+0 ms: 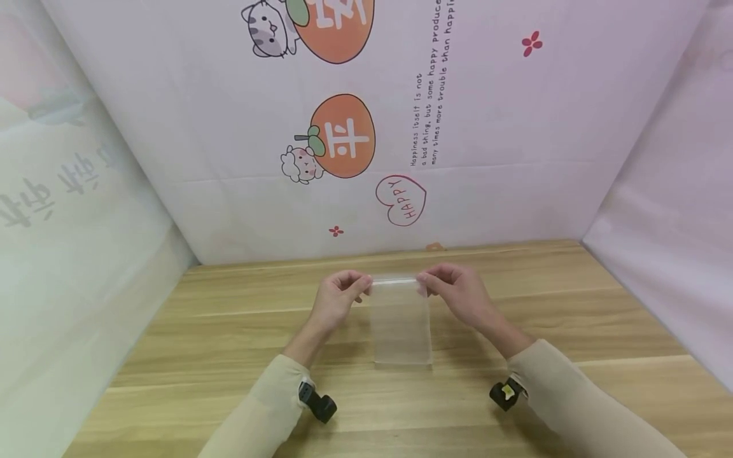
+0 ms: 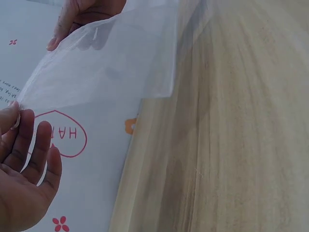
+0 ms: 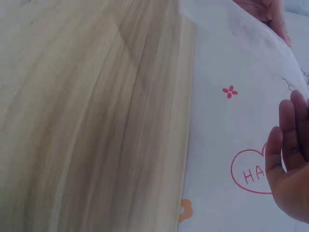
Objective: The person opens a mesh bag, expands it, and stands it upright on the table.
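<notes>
A clear plastic zip bag point(image 1: 402, 327) hangs between the two hands, its zip edge at the top and its body looking flat. My left hand point(image 1: 338, 296) pinches the top left corner between thumb and finger. At the opposite top corner, my right hand point(image 1: 458, 292) pinches the bag the same way. In the left wrist view the bag point(image 2: 111, 63) spans from the left hand point(image 2: 26, 169) to the right hand point(image 2: 87, 17). Part of the bag point(image 3: 241, 34) shows in the right wrist view above the right hand point(image 3: 292, 154), whose thumb is out of sight.
A wood-grain table point(image 1: 240, 356) lies beneath the hands. Behind it rises a white printed cloth point(image 1: 487, 191), with more cloth walls at left and right. Each sleeve carries a black wrist camera, one on the left point(image 1: 317, 402) and one on the right point(image 1: 506, 394).
</notes>
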`<state>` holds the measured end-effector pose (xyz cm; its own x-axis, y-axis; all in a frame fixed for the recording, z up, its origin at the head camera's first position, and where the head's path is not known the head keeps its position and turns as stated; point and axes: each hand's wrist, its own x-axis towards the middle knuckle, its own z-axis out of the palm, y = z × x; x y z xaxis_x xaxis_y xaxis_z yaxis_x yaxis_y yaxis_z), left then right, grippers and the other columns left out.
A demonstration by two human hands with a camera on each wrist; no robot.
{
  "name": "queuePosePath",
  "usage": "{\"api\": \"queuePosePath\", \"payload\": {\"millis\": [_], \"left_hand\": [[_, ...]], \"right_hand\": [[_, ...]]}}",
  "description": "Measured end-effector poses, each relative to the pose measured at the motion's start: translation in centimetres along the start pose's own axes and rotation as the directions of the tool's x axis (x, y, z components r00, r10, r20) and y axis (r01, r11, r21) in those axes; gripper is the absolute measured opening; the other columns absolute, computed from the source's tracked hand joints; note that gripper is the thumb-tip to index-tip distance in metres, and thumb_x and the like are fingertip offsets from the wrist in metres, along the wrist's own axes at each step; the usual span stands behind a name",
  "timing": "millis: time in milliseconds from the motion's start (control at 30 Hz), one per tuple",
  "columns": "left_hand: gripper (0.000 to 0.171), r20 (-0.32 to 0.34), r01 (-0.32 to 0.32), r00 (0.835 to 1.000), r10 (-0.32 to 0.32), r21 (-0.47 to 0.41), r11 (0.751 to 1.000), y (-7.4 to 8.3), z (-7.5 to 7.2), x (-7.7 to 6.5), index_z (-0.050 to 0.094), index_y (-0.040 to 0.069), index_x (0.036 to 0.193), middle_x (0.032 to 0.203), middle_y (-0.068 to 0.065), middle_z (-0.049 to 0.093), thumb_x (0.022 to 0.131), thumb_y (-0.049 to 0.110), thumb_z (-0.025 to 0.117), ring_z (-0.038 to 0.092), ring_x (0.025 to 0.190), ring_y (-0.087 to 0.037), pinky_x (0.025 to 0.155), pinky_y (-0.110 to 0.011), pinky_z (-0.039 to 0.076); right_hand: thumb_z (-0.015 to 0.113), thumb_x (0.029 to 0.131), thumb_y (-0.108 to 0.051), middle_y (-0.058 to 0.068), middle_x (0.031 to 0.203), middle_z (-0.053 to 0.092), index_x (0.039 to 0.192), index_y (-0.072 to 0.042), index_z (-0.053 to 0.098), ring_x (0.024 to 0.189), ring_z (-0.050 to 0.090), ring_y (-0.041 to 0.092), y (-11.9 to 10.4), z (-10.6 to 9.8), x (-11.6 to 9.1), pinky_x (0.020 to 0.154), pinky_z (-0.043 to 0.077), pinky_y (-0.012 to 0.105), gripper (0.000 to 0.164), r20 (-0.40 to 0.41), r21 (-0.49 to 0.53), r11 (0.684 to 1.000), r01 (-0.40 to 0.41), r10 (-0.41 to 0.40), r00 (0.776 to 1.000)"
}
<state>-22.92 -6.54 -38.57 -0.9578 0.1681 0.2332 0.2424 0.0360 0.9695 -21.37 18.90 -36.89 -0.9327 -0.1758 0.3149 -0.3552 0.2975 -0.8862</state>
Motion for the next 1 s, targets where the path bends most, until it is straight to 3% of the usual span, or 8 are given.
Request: {"api": "queuePosePath", "payload": {"millis": [167,367,500,633,800,1000], "left_hand": [[0.023,-0.011,-0.031,0.999,0.030,-0.050,0.998,0.2,-0.3,0.1,0.069,-0.008,0.099,0.080,-0.005,0.069,0.096,0.014,0.070,0.064,0.078,-0.017,0.069,-0.028,0.054],[0.014,-0.012,-0.010,1.000,0.008,-0.130,0.991,0.2,-0.4,0.1,0.069,0.000,0.097,0.081,-0.006,0.069,0.097,0.014,0.068,0.066,0.077,-0.018,0.069,-0.029,0.055],[0.019,0.010,0.029,1.000,-0.027,-0.212,0.977,0.1,-0.2,-0.1,0.066,-0.002,0.106,0.081,-0.004,0.070,0.098,0.015,0.067,0.068,0.076,-0.017,0.067,-0.030,0.056],[0.030,0.092,0.119,0.991,-0.096,-0.285,0.951,-0.4,0.1,-0.5,0.055,0.000,0.125,0.085,-0.004,0.070,0.101,0.015,0.063,0.069,0.076,-0.018,0.065,-0.031,0.057],[0.029,0.150,0.192,0.976,-0.158,-0.247,0.950,-1.0,0.6,-0.8,0.055,0.001,0.125,0.091,-0.005,0.071,0.099,0.012,0.064,0.070,0.075,-0.018,0.065,-0.031,0.057],[0.027,0.130,0.154,0.982,-0.135,-0.148,0.977,-1.3,1.0,-0.9,0.068,-0.007,0.113,0.087,-0.005,0.073,0.096,0.013,0.070,0.070,0.071,-0.016,0.064,-0.031,0.058]], "right_hand": [[0.069,0.098,-0.024,0.009,0.081,0.071,0.100,0.000,0.072,0.076,0.066,0.021,-0.1,0.2,0.3,0.072,0.058,0.034,0.025,0.028,0.065,0.998,0.003,-0.004,1.000],[0.069,0.097,-0.022,0.013,0.091,0.074,0.107,0.000,0.069,0.078,0.070,0.022,0.1,0.8,-0.1,0.073,0.059,0.035,0.024,0.124,0.177,0.978,-0.107,0.086,0.989],[0.071,0.096,-0.019,0.013,0.092,0.074,0.108,0.004,0.068,0.080,0.070,0.021,0.4,1.2,-0.4,0.075,0.058,0.035,0.027,0.144,0.211,0.967,-0.142,0.113,0.983],[0.070,0.097,-0.019,0.011,0.089,0.073,0.104,0.007,0.067,0.078,0.069,0.018,0.6,1.6,-0.6,0.074,0.057,0.031,0.027,0.110,0.249,0.957,-0.149,0.125,0.986],[0.068,0.098,-0.016,0.008,0.086,0.073,0.103,0.008,0.066,0.076,0.069,0.016,0.7,1.7,-0.7,0.073,0.057,0.029,0.024,0.074,0.280,0.949,-0.146,0.131,0.989],[0.068,0.098,-0.015,0.008,0.087,0.073,0.103,0.008,0.066,0.077,0.069,0.015,0.7,1.7,-0.7,0.073,0.057,0.029,0.024,0.056,0.268,0.952,-0.147,0.136,0.989]]}}
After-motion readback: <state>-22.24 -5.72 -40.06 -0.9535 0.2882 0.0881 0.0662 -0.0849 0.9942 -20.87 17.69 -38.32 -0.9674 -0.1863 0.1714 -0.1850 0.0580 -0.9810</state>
